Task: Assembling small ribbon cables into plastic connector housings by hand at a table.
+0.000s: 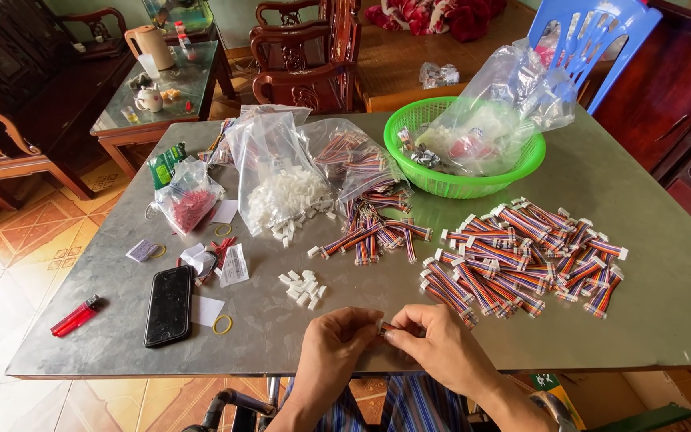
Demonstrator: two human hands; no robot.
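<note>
My left hand (336,340) and my right hand (437,346) meet at the front edge of the metal table (649,304). Between their fingertips they pinch a short multicoloured ribbon cable (391,326) with a white connector; both hands grip it. Just beyond my left hand lies a small heap of loose white plastic connectors (303,288). A big pile of finished multicoloured cables with white ends (525,254) lies to the right. Another bundle of cables (373,232) spills from a clear bag (353,164) in the middle.
A clear bag of white connectors (281,188) and a bag of red parts (188,200) stand at centre left. A green basket (461,182) holds plastic bags at the back. A black phone (169,304), red lighter (75,316) and rubber bands (222,324) lie at left.
</note>
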